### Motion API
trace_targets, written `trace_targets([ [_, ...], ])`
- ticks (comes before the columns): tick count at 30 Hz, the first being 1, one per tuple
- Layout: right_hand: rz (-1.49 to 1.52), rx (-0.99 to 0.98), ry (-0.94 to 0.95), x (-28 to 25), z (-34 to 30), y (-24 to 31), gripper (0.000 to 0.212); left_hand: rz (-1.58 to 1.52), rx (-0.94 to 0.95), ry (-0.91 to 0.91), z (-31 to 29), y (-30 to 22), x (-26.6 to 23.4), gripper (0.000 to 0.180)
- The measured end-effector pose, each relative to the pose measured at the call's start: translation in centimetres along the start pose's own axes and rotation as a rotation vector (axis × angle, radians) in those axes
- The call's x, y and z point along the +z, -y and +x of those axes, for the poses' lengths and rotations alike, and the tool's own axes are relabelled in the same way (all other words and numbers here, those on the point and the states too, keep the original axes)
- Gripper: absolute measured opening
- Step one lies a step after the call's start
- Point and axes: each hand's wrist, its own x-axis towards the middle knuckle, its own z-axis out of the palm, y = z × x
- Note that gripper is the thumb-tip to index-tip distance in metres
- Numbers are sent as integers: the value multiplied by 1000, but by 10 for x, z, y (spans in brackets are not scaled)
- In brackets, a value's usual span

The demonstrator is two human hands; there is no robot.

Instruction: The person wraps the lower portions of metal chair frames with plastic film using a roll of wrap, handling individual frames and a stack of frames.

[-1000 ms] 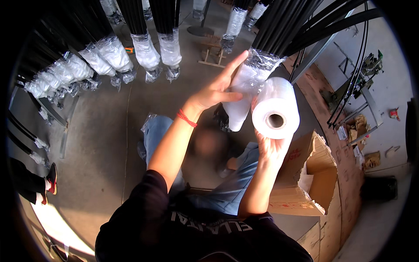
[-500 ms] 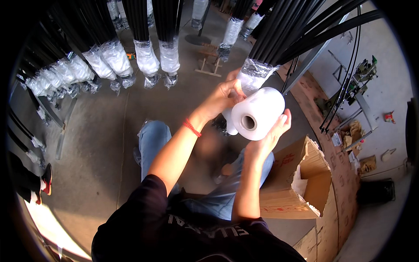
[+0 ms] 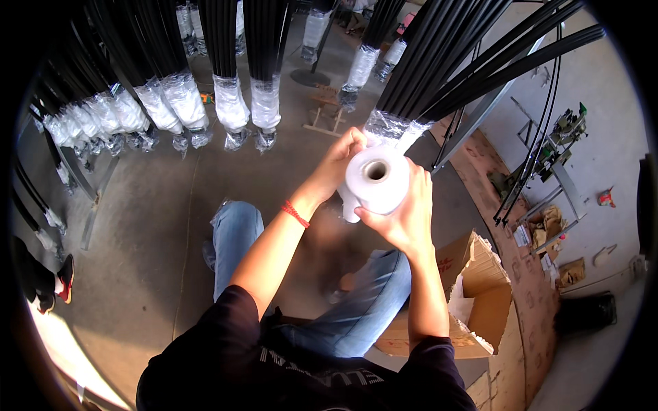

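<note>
A white roll of stretch film (image 3: 399, 179) with a hollow core is in my right hand (image 3: 410, 219), thumb on the near side and fingers round its right side. The core opening faces up toward me. My left hand (image 3: 340, 159), with a red cord on its wrist, is closed at the left edge of the bundle's film-wrapped lower end (image 3: 385, 127); its fingertips are partly hidden. The hanging bundle of black tubes (image 3: 428, 68) runs up to the top right. A white wrapped piece (image 3: 349, 207) shows below the roll.
Several black tube bundles with film-wrapped ends (image 3: 266, 103) hang at the left and back. An open, torn cardboard box (image 3: 490, 288) stands by my right knee. A small wooden stool (image 3: 325, 115) sits farther back. Another person's shoe (image 3: 66, 278) shows at far left.
The roll has moved left and tipped from sideways to more upright, its core now facing up. My right hand has come round its side; my left has shifted slightly left.
</note>
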Motion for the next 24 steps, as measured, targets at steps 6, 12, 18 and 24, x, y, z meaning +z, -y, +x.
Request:
trace_targets([
  [6,834,308,-339,3,-6,-9,74,-37,12,-27,0,-8,-3,25],
  [12,714,369,-481,17,-4,-10,70,37,50,-75,-1,-4,-15,23],
  [18,551,419,-577,17,8,9,76,421,149,-331,13,-22,-6,27],
  [24,611,391,-651,13,13,16,73,465,151,-285,49,-16,1,20],
])
